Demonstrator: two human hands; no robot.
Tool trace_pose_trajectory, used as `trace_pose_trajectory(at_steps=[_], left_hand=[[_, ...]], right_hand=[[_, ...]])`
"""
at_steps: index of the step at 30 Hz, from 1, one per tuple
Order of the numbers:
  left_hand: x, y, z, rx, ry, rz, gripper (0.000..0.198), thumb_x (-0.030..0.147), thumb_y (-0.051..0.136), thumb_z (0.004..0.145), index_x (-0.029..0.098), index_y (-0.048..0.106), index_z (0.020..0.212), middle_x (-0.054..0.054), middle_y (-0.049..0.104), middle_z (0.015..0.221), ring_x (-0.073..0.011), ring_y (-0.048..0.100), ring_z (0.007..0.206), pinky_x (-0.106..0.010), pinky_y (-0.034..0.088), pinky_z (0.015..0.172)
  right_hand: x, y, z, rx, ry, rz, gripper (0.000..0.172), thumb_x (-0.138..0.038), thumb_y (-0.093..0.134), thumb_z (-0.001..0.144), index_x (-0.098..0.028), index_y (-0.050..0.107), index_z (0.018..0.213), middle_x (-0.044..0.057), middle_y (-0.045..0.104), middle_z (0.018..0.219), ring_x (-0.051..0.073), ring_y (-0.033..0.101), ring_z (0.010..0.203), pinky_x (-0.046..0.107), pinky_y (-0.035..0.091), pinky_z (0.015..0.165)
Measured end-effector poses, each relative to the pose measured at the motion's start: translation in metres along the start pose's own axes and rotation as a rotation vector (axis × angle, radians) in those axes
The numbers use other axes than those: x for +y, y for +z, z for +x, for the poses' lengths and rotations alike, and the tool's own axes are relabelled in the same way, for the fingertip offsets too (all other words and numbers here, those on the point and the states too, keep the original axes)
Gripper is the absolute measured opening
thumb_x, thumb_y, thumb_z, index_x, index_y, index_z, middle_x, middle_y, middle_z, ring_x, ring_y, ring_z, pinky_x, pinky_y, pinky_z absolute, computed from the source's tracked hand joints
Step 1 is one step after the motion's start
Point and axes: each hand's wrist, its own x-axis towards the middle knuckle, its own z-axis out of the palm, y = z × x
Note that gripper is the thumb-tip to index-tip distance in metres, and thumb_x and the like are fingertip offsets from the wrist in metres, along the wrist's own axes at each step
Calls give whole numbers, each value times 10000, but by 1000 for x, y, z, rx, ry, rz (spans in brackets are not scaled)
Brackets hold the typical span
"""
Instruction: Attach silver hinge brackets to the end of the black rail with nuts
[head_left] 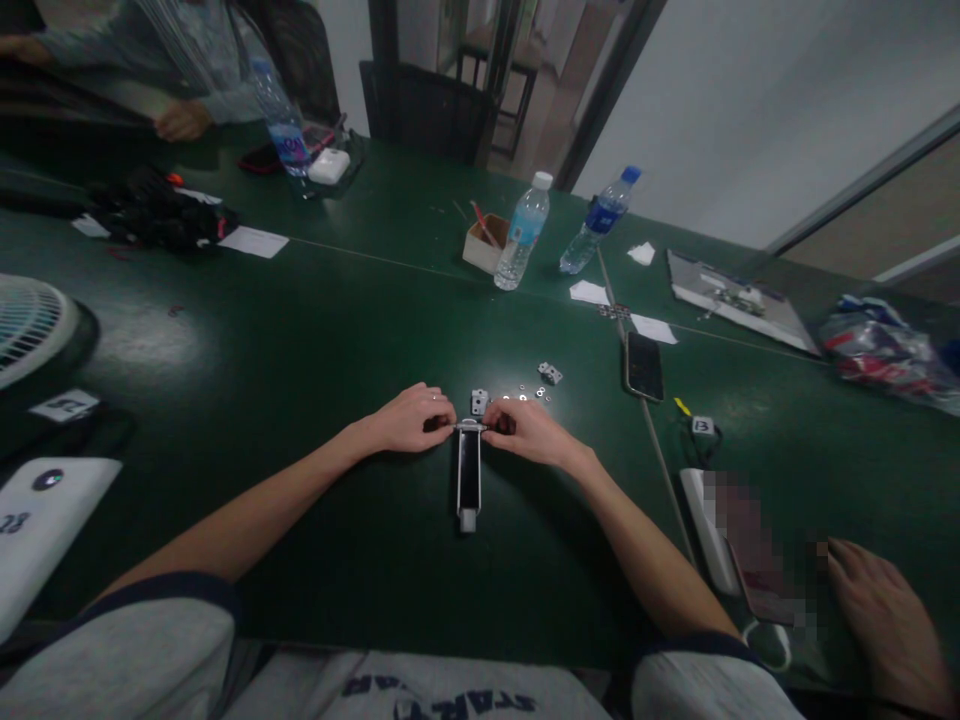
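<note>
The black bar [469, 480] is lying on the green surface [300, 340] in the centre of the frame, and its long axis is running from the hands straight down toward the bottom edge. The left hand [409, 420] and the right hand [529, 430] are meeting at its upper end from the two sides, each one in a narrow grip pinching that end, so both are equally near. A small metal bracket [479, 401] and some washers [529, 394] are lying just above the hands.
</note>
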Motion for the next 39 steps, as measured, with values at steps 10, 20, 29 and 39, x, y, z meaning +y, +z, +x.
trace_pose_trajectory(at_steps=[10, 20, 29, 39], left_hand=[[1, 1, 0, 4, -11, -2, 179, 277, 495, 873, 168, 622, 810, -20, 605, 751, -175, 510, 734, -314, 335, 716], [3, -2, -1, 2, -11, -20, 178, 282, 487, 881, 173, 619, 833, -21, 602, 767, -172, 515, 738, -308, 340, 719], [0, -2, -2, -12, -34, -44, 194, 312, 506, 892, 162, 618, 942, -19, 600, 776, -168, 520, 738, -308, 356, 732], [0, -2, -3, 18, -75, -92, 222, 337, 529, 884, 152, 618, 967, -18, 606, 796, -163, 531, 726, -312, 381, 753]], right_hand=[[-6, -4, 0, -34, 31, -28, 86, -221, 628, 821, -166, 610, 883, 4, 622, 772, 116, 546, 658, 230, 402, 597], [26, -74, -27, 220, 232, -299, 137, -266, 607, 839, -161, 663, 906, 58, 688, 871, 168, 603, 735, 290, 442, 667], [43, -51, -17, -7, 297, -400, 94, -225, 633, 818, -177, 694, 873, 59, 714, 821, 195, 648, 737, 280, 433, 637], [29, -44, -10, -54, 437, -404, 109, -183, 596, 813, -163, 699, 843, 61, 723, 842, 173, 662, 785, 229, 428, 659]])
